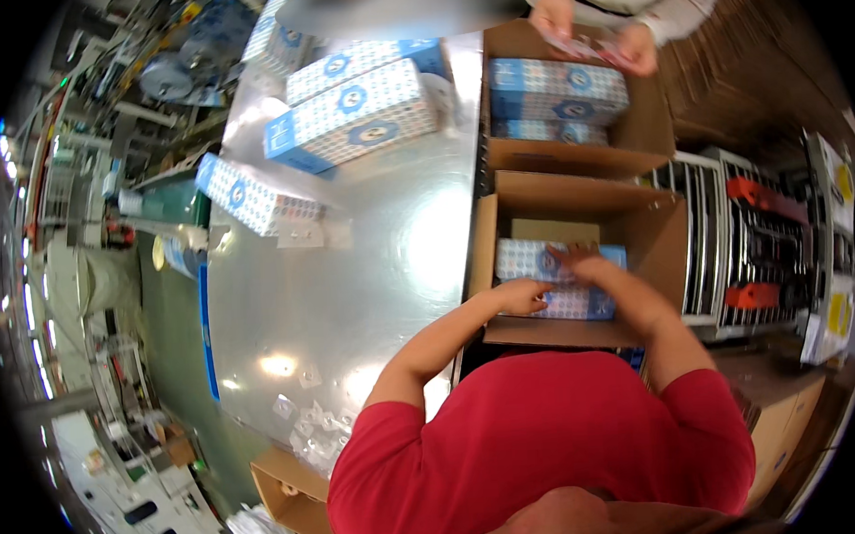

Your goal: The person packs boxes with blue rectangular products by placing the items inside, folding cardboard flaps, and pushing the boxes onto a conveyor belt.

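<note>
Both my hands reach into an open brown carton [634, 196] to the right of the metal table. Inside it two blue-and-white patterned boxes lie side by side: a far box [521, 260] and a near box [570, 305]. My right hand [576, 260] lies over the far box with its fingers apart. Over the left end of the near box is my left hand [522, 297], fingers stretched toward the seam between the two boxes. Its fingertips are partly hidden.
Several patterned boxes [354, 117] stand on the metal table [352, 289], with one open-ended box [258, 198] lying at its left. Clear plastic bits [315, 429] are scattered near me. Beyond, another carton [575, 156] holds similar boxes; a co-worker's hands [594, 40] hold pinkish film over it.
</note>
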`<action>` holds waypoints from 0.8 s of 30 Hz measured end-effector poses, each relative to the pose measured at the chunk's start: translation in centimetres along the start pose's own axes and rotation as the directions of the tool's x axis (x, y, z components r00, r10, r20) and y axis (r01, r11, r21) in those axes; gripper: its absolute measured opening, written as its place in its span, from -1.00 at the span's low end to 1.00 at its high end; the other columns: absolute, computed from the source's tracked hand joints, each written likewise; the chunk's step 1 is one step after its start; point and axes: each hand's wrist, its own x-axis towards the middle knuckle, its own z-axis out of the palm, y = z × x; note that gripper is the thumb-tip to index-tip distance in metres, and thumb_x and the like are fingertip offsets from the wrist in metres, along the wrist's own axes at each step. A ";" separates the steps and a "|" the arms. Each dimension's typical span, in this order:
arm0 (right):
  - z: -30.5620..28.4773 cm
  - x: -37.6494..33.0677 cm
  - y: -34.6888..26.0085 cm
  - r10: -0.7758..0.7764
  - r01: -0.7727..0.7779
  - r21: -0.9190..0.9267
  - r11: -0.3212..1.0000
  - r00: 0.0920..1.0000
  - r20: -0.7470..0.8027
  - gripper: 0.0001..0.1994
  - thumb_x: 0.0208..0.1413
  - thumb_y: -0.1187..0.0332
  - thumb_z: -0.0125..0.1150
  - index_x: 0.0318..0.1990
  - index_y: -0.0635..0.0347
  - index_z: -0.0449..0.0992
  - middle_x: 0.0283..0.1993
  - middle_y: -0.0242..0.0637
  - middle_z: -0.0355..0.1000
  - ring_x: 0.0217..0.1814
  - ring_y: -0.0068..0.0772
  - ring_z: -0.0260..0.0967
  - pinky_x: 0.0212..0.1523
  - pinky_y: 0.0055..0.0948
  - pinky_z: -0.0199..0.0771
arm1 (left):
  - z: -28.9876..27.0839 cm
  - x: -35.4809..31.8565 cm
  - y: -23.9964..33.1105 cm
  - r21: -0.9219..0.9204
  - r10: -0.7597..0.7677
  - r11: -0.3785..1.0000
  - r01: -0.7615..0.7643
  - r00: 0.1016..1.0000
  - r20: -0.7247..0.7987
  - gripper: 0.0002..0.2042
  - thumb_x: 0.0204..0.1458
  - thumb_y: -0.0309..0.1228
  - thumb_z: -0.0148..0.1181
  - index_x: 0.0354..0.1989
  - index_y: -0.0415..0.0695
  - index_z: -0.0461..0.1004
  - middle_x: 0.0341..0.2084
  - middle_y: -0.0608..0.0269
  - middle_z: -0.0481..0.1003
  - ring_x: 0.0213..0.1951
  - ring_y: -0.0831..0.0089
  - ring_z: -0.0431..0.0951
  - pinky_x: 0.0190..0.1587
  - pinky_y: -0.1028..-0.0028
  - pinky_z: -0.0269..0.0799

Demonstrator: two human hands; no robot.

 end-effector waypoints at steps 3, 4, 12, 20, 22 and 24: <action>0.7 4.3 -2.8 0.059 0.018 -0.262 0.965 0.957 0.285 -0.20 -0.16 0.42 0.18 0.30 -0.23 -0.02 0.19 0.00 0.16 0.21 0.04 0.14 -0.01 0.17 0.24 | -7.2 -9.3 2.8 0.186 0.203 0.975 -0.117 0.801 -0.563 -0.69 -0.07 -0.37 0.10 -0.10 -0.14 0.44 -0.19 0.06 0.47 -0.14 0.11 0.45 -0.08 0.25 0.37; -1.6 4.8 -5.1 0.105 0.043 -0.328 0.944 0.901 0.422 -0.26 -0.15 0.41 0.17 0.28 -0.19 0.07 0.16 0.00 0.21 0.18 0.03 0.19 -0.02 0.14 0.28 | -11.7 -12.2 4.5 0.261 0.004 0.935 0.239 0.729 -0.684 -0.72 -0.14 -0.35 0.15 -0.20 -0.14 0.47 -0.24 0.08 0.48 -0.17 0.12 0.45 -0.07 0.24 0.36; -33.3 11.6 -12.8 -0.039 0.164 0.037 0.986 0.438 -0.898 -0.73 -0.08 0.37 0.14 -0.18 0.20 0.41 -0.24 -0.13 0.37 -0.13 -0.10 0.35 -0.21 -0.19 0.41 | -25.8 -32.8 -11.7 -0.388 -0.210 0.431 0.815 -0.327 -0.921 -0.50 -0.03 -0.06 0.04 0.14 0.14 0.28 0.24 -0.01 0.04 0.26 -0.09 -0.05 0.21 0.11 0.03; -33.8 13.7 -11.6 0.049 -0.042 0.026 0.999 0.807 -0.588 -0.86 -0.03 0.33 0.09 -0.38 0.16 0.52 -0.31 -0.11 0.48 -0.25 -0.14 0.46 -0.23 -0.23 0.45 | -24.9 -33.7 -10.9 -0.441 -0.443 0.505 0.742 -0.215 -0.870 -0.46 -0.08 0.04 0.04 0.12 0.17 0.29 0.24 0.11 0.05 0.15 -0.10 0.17 0.01 0.07 0.30; -29.7 8.5 -15.4 -0.261 0.312 0.005 0.950 0.804 -0.534 -0.85 -0.09 0.39 0.05 -0.38 0.14 0.54 -0.38 -0.11 0.47 -0.30 -0.14 0.46 -0.29 -0.24 0.45 | -24.1 -33.7 -10.0 -0.497 -0.484 0.445 0.745 -0.266 -0.833 -0.35 -0.19 0.06 0.13 0.11 0.05 0.25 0.18 0.01 0.10 0.02 -0.09 0.33 -0.11 0.06 0.37; -24.6 4.6 -19.9 -0.407 0.383 -0.217 0.898 0.910 -0.080 -0.86 -0.17 0.41 0.05 -0.41 0.14 0.52 -0.34 -0.20 0.46 -0.23 -0.20 0.44 -0.29 -0.23 0.44 | -24.1 -33.4 -9.5 -0.524 -0.494 0.436 0.731 -0.293 -0.819 -0.32 -0.22 0.03 0.15 0.13 0.03 0.22 0.17 -0.04 0.09 0.03 -0.11 0.32 -0.10 0.07 0.36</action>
